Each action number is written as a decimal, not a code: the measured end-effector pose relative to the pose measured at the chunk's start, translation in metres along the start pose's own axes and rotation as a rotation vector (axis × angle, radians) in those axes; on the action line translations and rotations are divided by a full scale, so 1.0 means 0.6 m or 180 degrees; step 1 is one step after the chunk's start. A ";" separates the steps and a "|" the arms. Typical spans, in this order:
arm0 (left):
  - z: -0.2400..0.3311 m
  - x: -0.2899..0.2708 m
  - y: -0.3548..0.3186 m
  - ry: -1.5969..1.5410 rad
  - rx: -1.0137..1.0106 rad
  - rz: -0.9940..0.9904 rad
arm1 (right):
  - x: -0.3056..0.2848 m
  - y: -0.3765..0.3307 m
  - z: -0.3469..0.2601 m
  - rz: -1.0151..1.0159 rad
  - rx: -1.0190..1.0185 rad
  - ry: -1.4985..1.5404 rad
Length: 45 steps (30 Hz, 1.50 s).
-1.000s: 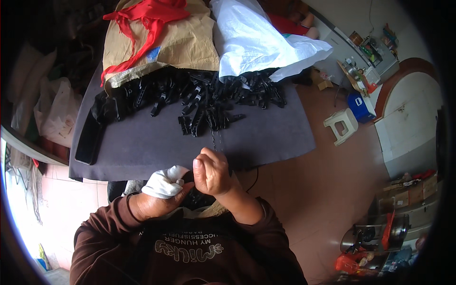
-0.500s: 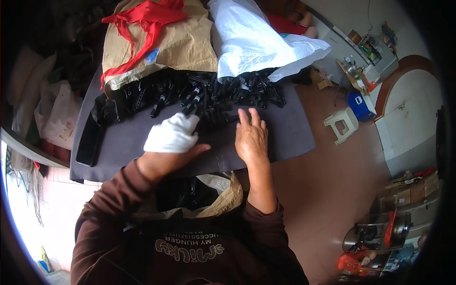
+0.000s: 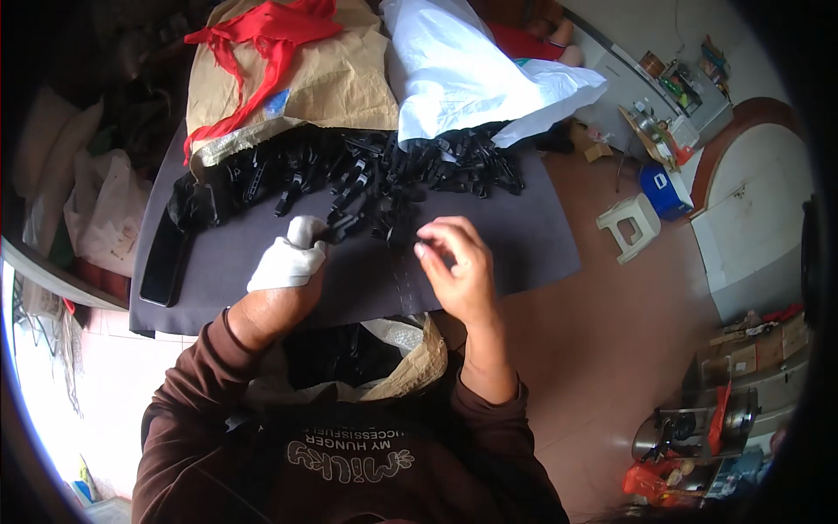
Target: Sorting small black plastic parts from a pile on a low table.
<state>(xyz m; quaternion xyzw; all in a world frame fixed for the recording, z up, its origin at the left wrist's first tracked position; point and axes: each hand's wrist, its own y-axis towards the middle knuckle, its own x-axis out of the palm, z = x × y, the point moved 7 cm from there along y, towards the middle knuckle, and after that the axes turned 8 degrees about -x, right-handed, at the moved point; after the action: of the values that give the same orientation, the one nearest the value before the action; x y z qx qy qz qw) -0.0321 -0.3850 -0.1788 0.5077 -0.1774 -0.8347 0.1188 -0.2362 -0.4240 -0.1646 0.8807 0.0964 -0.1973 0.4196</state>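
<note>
the left hand, wrapped in white cloth, closes its grip on a small black plastic clip at the near edge of the heap of black plastic clips. the right hand, fingers curled, pinches just beside it, contents unclear, above the dark grey surface.

A table covered by a dark grey cloth carries the work — a long heap of small black plastic parts lies across its far side. Behind the heap rest a tan woven sack and a white plastic bag — a flat black tray sits at the left edge.
</note>
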 end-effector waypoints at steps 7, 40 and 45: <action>0.033 -0.012 -0.047 -0.1470 0.0752 -0.0944 | 0.065 0.001 -0.092 -0.0627 -0.0783 0.0507; 0.036 -0.028 -0.053 -0.1794 0.0610 -0.2193 | 0.129 -0.031 -0.060 -0.1122 -0.0362 0.0466; 0.010 -0.043 0.035 0.0237 0.0852 -0.0405 | 0.086 -0.001 -0.044 -0.0375 -0.0220 -0.0766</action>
<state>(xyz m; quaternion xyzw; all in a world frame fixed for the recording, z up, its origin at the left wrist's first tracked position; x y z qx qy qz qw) -0.0254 -0.3935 -0.1467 0.5598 -0.2500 -0.7900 0.0034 -0.1828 -0.4026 -0.1719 0.8285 0.1037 -0.3224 0.4459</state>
